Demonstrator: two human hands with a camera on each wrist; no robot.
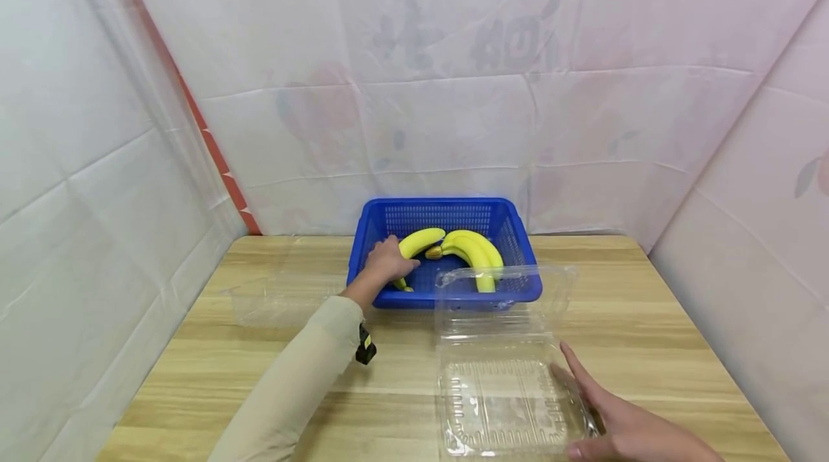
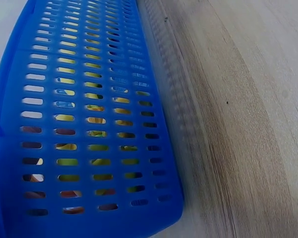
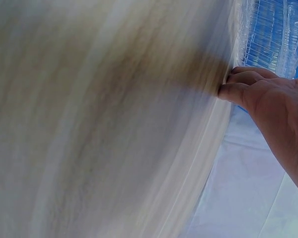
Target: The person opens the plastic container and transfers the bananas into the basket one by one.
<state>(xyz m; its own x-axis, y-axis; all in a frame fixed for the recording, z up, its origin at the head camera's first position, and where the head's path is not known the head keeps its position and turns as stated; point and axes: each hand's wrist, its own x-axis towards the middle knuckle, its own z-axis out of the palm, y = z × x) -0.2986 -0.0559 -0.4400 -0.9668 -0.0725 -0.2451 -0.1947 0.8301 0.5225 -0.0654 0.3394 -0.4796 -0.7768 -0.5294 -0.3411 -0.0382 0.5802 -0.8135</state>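
Note:
My left hand [image 1: 386, 260] reaches over the near left part of a blue plastic basket [image 1: 447, 301] and grips a yellow banana [image 1: 421, 240], thumb on its right side. In the left wrist view, the slotted basket wall [image 2: 47, 124] mostly hides the hand and fruit. Right of it in the basket lie more bananas [image 1: 482, 250], curved together with a brown stem end. My right hand [image 1: 622, 415] rests at the right side of a clear hinged plastic box [image 1: 505, 404], fingers extended along its wall. The box's raised lid [image 1: 505, 322] overlaps the basket front.
Another clear plastic container [image 1: 278, 300] stands left of the basket on the wood-grain table [image 1: 648, 318]. White printed sheeting [image 1: 447, 124] hangs close behind the table and along both sides. A black wrist device [image 1: 365, 347] sits by the left sleeve cuff.

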